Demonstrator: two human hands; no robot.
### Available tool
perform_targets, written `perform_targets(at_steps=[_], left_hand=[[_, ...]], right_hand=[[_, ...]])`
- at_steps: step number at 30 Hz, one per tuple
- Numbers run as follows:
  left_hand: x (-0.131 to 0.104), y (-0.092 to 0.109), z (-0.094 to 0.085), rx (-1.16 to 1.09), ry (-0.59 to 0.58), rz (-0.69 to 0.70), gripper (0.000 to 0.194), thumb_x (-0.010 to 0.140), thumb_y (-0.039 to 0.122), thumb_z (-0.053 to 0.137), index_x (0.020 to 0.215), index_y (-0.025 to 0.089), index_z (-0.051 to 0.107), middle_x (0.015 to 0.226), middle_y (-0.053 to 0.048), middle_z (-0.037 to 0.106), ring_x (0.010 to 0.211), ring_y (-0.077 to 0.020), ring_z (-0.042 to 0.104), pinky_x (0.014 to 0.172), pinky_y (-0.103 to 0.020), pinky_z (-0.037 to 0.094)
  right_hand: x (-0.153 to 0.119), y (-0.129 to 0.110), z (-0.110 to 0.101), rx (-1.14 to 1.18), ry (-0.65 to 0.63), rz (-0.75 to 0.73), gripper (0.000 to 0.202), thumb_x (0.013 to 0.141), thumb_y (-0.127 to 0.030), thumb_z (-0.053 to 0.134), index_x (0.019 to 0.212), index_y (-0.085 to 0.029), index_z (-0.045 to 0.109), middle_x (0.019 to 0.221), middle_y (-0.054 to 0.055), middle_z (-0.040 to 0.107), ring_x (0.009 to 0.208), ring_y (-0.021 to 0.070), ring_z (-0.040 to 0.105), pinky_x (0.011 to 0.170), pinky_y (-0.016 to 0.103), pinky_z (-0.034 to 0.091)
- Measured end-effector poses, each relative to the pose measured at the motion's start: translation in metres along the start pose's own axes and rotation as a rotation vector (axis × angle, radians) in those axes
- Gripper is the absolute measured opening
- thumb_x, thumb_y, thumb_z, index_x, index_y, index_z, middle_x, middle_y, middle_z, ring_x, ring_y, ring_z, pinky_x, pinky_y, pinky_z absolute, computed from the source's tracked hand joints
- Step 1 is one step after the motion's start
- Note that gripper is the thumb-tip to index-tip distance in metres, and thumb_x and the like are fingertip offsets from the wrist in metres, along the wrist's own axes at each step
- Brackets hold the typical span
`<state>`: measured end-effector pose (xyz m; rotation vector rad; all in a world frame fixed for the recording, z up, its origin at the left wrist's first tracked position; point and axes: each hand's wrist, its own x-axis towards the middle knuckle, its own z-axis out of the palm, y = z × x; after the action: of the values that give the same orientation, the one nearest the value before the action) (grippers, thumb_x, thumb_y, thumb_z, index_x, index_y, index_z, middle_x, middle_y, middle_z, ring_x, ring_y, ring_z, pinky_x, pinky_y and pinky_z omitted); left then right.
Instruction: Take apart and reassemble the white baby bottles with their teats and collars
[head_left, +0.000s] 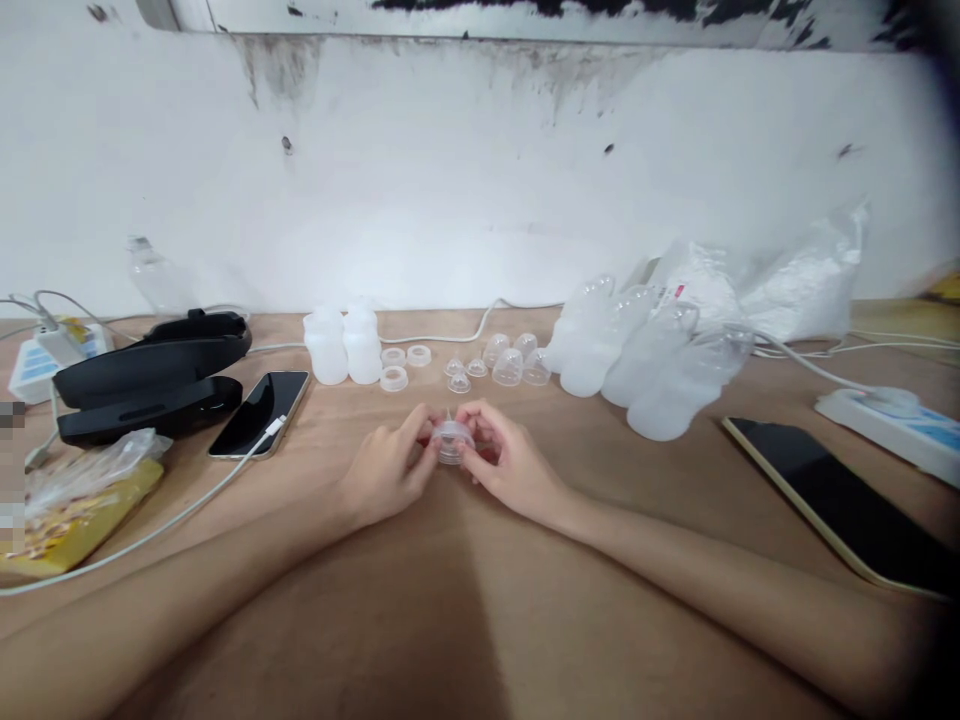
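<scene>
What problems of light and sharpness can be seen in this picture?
Head view: bright glow on the wall; shadow edge down the near table; held clear piece looks soft; right side darkens and blurs; pixelated patch at left edge.

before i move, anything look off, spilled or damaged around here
The wall looks worn: brownish stains sit just below the strip at the top, whose surface has ragged black patches, as if flaking. A few dark marks dot the wall too. No spill shows on the table.
</scene>
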<state>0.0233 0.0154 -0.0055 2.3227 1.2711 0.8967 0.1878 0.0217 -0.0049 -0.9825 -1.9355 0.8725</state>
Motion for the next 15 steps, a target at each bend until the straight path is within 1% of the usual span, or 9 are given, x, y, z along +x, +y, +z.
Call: perform_targets(at_steps=[3,6,9,12,15], left_hand=[[0.002,-0.001,-0.001,-0.02,0.025,0.002,0.01,0.085,0.022,0.036,0.093,0.021,0.042,0.068,0.003,0.062,0.051,-0.0109,0.052,0.049,-0.02,0.035],[0.001,0.002,-0.003,-0.034,0.016,0.001,0.013,0.088,0.026,0.033,0.097,0.02,0.041,0.073,0.002,0.063,0.057,-0.0122,0.056,0.052,-0.021,0.037],[0.0,0.005,-0.004,0.017,0.002,-0.026,0.014,0.088,0.027,0.032,0.097,0.02,0.04,0.078,0.0,0.063,0.06,-0.0139,0.058,0.055,-0.023,0.038],[0.001,0.008,-0.002,0.02,-0.01,-0.045,0.013,0.088,0.028,0.031,0.091,0.02,0.041,0.069,0.002,0.06,0.057,-0.0141,0.056,0.054,-0.023,0.038],[0.003,0.011,-0.001,-0.029,-0.02,-0.061,0.011,0.088,0.028,0.032,0.086,0.021,0.04,0.062,0.004,0.058,0.054,-0.0134,0.055,0.053,-0.023,0.037]], right_hand=[[0.0,0.0,0.0,0.026,-0.009,0.003,0.016,0.081,-0.028,0.046,0.095,-0.021,0.044,0.074,0.0,0.05,0.06,0.0099,0.051,0.048,0.02,0.042],[-0.002,-0.002,0.0,0.045,-0.005,0.006,0.018,0.084,-0.031,0.041,0.099,-0.02,0.043,0.071,0.0,0.051,0.057,0.0099,0.052,0.045,0.02,0.041],[-0.003,-0.003,0.001,-0.049,0.025,-0.022,0.016,0.086,-0.03,0.038,0.097,-0.02,0.042,0.062,-0.003,0.048,0.049,0.0087,0.048,0.044,0.02,0.039],[-0.003,-0.004,0.002,-0.127,0.038,-0.045,0.011,0.086,-0.028,0.037,0.092,-0.02,0.041,0.058,-0.004,0.044,0.046,0.0083,0.043,0.045,0.021,0.036],[-0.002,-0.003,0.002,-0.148,0.049,-0.069,0.007,0.086,-0.026,0.035,0.086,-0.02,0.04,0.06,-0.004,0.044,0.049,0.0084,0.042,0.047,0.021,0.035]])
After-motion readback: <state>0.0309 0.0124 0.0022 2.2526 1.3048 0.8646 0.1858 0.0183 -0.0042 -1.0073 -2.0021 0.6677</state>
